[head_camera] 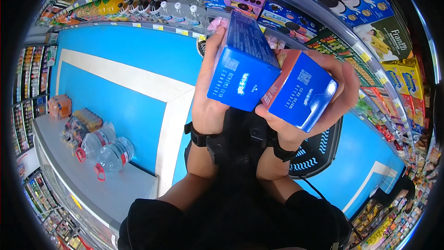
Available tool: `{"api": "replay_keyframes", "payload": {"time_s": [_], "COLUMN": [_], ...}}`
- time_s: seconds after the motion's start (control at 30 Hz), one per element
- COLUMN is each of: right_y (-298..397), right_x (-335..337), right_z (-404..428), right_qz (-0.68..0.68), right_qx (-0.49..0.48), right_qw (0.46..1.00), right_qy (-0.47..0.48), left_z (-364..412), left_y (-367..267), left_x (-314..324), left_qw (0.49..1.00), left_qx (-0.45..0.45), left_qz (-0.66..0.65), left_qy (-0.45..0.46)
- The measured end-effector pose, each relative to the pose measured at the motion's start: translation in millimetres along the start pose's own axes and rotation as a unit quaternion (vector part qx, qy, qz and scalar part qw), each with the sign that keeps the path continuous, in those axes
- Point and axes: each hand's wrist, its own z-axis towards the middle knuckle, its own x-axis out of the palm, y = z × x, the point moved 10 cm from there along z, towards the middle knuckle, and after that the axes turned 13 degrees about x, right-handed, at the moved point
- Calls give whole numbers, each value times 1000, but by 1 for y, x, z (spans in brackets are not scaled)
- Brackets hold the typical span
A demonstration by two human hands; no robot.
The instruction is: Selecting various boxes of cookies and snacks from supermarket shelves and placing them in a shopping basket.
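Observation:
Two blue cookie boxes are held up side by side in front of my chest, tilted so their printed ends face the camera. My left hand (210, 86) grips the left blue box (242, 76), thumb along its side. Around the right box (301, 88), which has a reddish-brown side, my right hand (333, 100) is wrapped, fingers over the far edge and thumb beneath. The boxes touch or nearly touch at their inner edges. Each end bears a square code and writing. Both wrists wear black straps with small devices.
Shelves (360, 38) of boxed cookies and snacks curve along the right. Bottled drinks (180, 12) line the upper-left shelf. Large water bottles (114, 154) and drink packs lie on a grey-topped surface (138, 184) at left. A black basket (312, 159) stands behind my right forearm on the blue floor.

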Motion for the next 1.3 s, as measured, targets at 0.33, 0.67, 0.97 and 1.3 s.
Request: {"api": "replay_keyframes", "payload": {"time_s": [0.33,0.67,0.97,1.3], "right_y": [-4,-10,-10,-20], "right_x": [8,25,23,4], "right_z": [6,8,9,3], "right_qz": [-66,68,144,102], "right_qx": [35,20,27,46], "right_qw": [997,993,983,994], "right_qy": [26,95,106,9], "left_z": [5,-31,-14,-13], "left_y": [5,-50,-45,-42], "left_x": [-10,23,28,39], "left_qw": [982,896,875,896], "left_qx": [-54,297,263,290], "left_qz": [-180,317,355,291], "left_qy": [0,87,198,172]}}
